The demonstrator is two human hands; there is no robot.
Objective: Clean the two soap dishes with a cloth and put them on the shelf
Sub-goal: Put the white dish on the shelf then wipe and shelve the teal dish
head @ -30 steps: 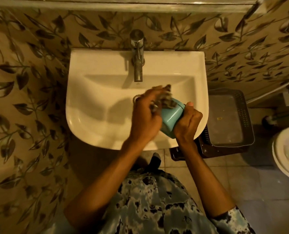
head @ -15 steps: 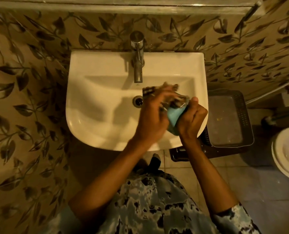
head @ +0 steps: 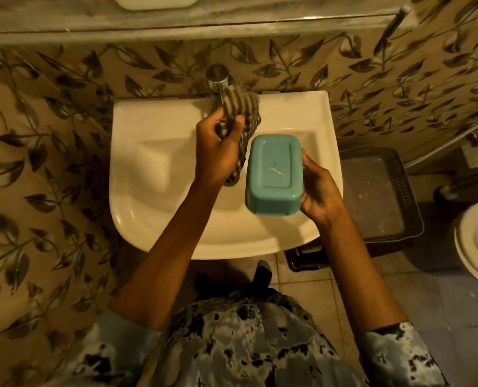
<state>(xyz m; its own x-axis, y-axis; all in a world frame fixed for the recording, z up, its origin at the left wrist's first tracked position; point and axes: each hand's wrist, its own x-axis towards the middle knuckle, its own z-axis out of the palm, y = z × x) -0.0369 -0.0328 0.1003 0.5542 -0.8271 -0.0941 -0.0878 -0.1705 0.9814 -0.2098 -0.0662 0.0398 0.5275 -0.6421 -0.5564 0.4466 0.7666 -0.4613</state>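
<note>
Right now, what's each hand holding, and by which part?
Left hand grips the striped cloth around its middle; right hand holds the teal soap dish by its right edge.

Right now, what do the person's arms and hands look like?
The left hand and right hand are ungloved, with no rings or watch visible. The forearms are uncovered. The pale blue, dark-blotched fabric sleeves end near the elbows.

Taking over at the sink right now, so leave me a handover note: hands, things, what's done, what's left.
Right hand holds the teal soap dish over the white sink. A pale streak shows on its upturned face.
Left hand grips the striped cloth beside it.
Done: nothing I can confirm as shelved.
Left: wipe off the streak, set this dish on the shelf, then clean the second dish, which I cannot identify here.
</note>
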